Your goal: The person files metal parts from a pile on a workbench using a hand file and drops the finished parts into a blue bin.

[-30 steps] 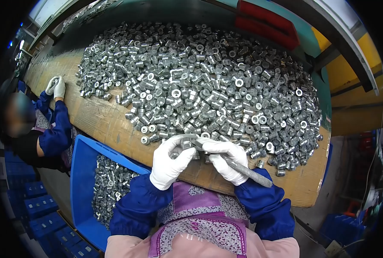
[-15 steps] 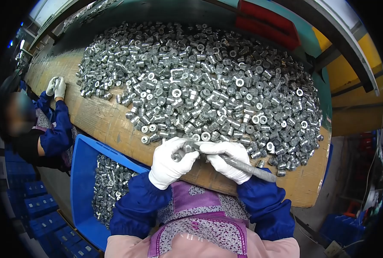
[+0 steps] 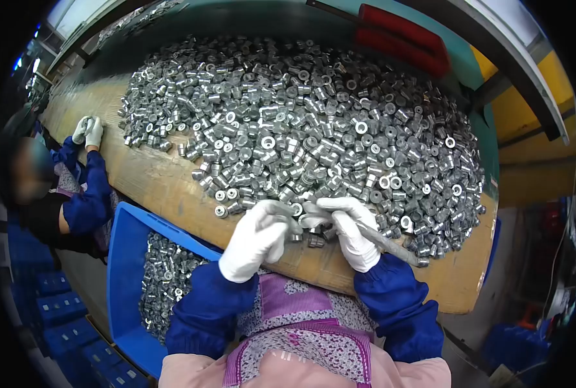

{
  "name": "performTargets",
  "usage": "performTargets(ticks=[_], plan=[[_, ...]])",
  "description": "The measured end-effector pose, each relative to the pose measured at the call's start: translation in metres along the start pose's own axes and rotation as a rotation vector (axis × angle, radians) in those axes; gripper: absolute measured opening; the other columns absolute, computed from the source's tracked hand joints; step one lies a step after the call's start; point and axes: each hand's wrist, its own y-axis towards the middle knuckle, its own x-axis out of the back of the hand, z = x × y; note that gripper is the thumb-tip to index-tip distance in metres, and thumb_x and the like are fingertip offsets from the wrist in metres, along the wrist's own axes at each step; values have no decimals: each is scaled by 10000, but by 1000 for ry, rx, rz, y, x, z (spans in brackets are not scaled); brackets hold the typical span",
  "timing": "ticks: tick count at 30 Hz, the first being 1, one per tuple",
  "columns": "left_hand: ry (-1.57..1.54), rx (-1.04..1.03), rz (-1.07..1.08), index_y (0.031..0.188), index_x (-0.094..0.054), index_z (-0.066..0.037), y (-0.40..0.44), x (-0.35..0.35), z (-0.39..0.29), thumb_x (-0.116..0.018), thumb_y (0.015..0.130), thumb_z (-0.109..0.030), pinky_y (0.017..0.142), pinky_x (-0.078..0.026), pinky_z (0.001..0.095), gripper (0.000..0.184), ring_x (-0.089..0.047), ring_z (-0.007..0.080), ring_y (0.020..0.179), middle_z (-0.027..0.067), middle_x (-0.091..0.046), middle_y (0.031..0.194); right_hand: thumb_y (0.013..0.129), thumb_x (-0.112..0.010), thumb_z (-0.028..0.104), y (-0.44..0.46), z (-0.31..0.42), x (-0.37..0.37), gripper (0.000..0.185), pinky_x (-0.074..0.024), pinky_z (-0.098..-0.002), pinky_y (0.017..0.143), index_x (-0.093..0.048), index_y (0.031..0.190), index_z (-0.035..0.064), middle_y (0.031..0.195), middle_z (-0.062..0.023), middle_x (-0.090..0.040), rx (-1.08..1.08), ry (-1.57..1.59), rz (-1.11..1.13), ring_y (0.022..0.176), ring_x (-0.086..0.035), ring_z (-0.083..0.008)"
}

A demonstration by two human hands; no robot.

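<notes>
My left hand (image 3: pixel 252 240), in a white glove with greyed fingertips, is over the table's near edge. Its fingers are spread towards the pile and slightly blurred; no fitting shows clearly in its grasp. Close to its fingertips are small metal fittings (image 3: pixel 315 241). My right hand (image 3: pixel 354 236), also gloved, is closed round a long grey stick-like tool (image 3: pixel 391 247) whose back end sticks out towards the lower right. Its fingertips reach the front edge of the pile of silvery metal fittings (image 3: pixel 314 129). What kind of tool it is, I cannot make out.
A blue bin (image 3: pixel 123 278) partly filled with fittings stands at the left below the cardboard-covered table (image 3: pixel 145 171). At the far left sits a co-worker with gloved hands (image 3: pixel 88 131) together on the table. A red bin (image 3: pixel 401 42) lies behind the pile, near a metal frame (image 3: pixel 527 58).
My left hand has opened from round a metal fitting and turned its fingers towards the pile. My right hand has shifted slightly with the tool. Fittings now show between my hands.
</notes>
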Motion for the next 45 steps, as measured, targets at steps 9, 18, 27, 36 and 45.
performTargets(ticks=[9, 18, 27, 36, 45], plan=[[687, -213, -861, 938, -589, -8, -72, 103, -8, -551, 922, -183, 429, -374, 215, 179, -489, 80, 475, 44, -587, 706, 956, -499, 124, 5, -7, 0, 238, -502, -293, 853, -554, 1122, -38, 1077, -182, -642, 2, -123, -147, 986, -641, -214], [1566, -430, -950, 1123, -613, -22, -69, 103, -6, -713, 782, -241, 944, -433, 383, 418, -548, 311, 1077, 175, -602, 1137, 868, -604, 103, 6, -10, -6, 425, -475, -309, 931, -465, 1240, -48, 1187, -163, -591, 76, -242, -57, 1085, -585, -200], [1692, -459, -772, 940, -664, -70, -17, 79, 6, -744, 718, -226, 808, -480, 372, 283, -596, 278, 887, 94, -642, 953, 888, -538, 17, 2, -7, -4, 315, -471, -315, 935, -524, 1199, -28, 1147, -152, -619, 34, -438, -17, 1032, -610, -203], [211, -218, -280, 1243, -422, 46, -20, 21, 0, -611, 890, -93, 848, -496, 317, 424, -626, 234, 949, 169, -619, 1026, 799, -692, 161, 17, -6, -8, 281, -522, -385, 816, -613, 1055, 75, 976, -132, -670, 693, -909, 46, 824, -664, -292], [4, -216, -66, 1285, -457, 35, -4, -17, 29, -608, 877, 0, 950, -433, 272, 437, -550, 154, 1086, 113, -558, 1187, 710, -729, 134, 14, -4, -2, 478, -449, -470, 935, -540, 1147, 97, 1119, -135, -637, 794, -989, 33, 980, -638, -294]])
